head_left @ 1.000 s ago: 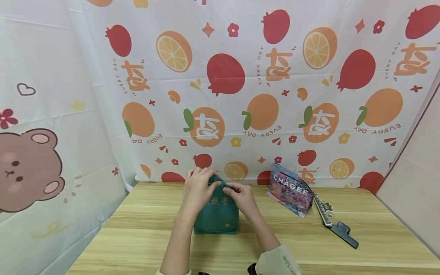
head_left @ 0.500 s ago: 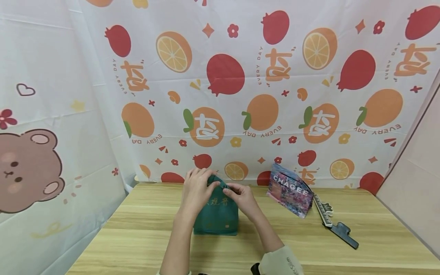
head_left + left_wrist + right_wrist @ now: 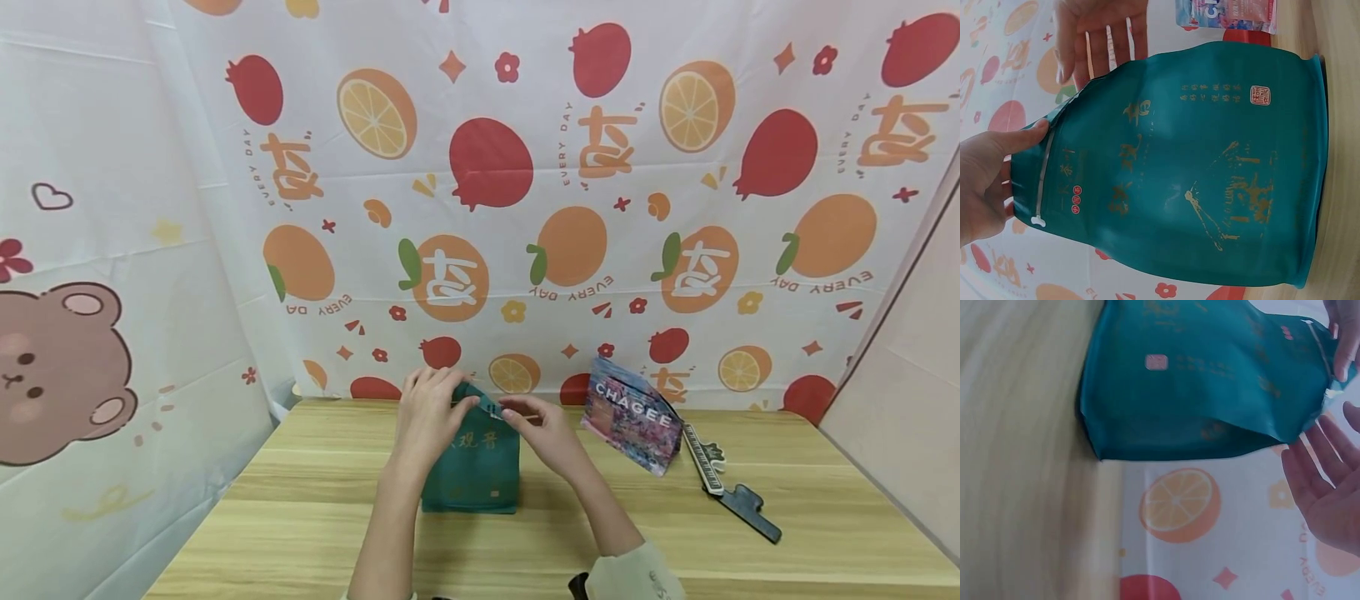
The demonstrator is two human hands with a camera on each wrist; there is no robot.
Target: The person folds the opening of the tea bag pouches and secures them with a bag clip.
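Observation:
A teal tea bag [image 3: 472, 475] with gold Chinese lettering stands upright on the wooden table [image 3: 300, 500]. My left hand [image 3: 429, 412] pinches its narrowed top, thumb on the front face near a pale strip [image 3: 1045, 169] across the mouth in the left wrist view. The fingers behind the top are partly hidden by the bag. My right hand [image 3: 551, 433] is at the bag's upper right corner. The right wrist view shows that hand [image 3: 1335, 500] with fingers extended and spread, fingertips right at the bag's edge and nothing gripped.
A colourful CHAGEE pouch [image 3: 630, 412] leans at the back right. Beside it lie a clip with a piano-key pattern [image 3: 705, 460] and a dark bag clip [image 3: 752, 510], their ends overlapping in the head view. A fruit-print cloth [image 3: 525, 250] hangs behind the table.
My right hand has let go of the bag's top right corner, its fingers loosening and moving slightly right. The left hand keeps its pinch and the bag stays in place.

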